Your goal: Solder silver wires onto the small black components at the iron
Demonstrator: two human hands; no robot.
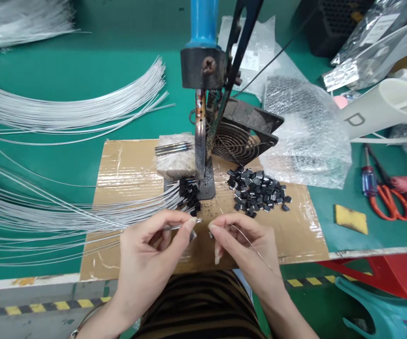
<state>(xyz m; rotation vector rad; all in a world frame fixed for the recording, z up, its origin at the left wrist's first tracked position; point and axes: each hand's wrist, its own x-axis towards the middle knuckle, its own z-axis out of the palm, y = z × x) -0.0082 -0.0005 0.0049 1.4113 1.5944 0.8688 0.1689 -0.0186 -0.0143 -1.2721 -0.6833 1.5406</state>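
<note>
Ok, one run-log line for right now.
left hand: pinching white cable | right hand: holding solder wire | soldering iron: clamped, tip down | black connectors: loose pile on cardboard

Ahead: iron (200, 141) and fan (238, 143) stand in the way.
Left: wires (136, 207) lie across any low path.
Right: passable over bare cardboard (302, 226), between connectors (259, 190) and sponge (351, 219).

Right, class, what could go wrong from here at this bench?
The soldering tip points down just beyond the left hand and right hand; if hot, it might cause a burn. Loose black pieces lie near the right hand, so a slip could scatter them. White wires lie beside the left hand and could snag or tangle.
</note>
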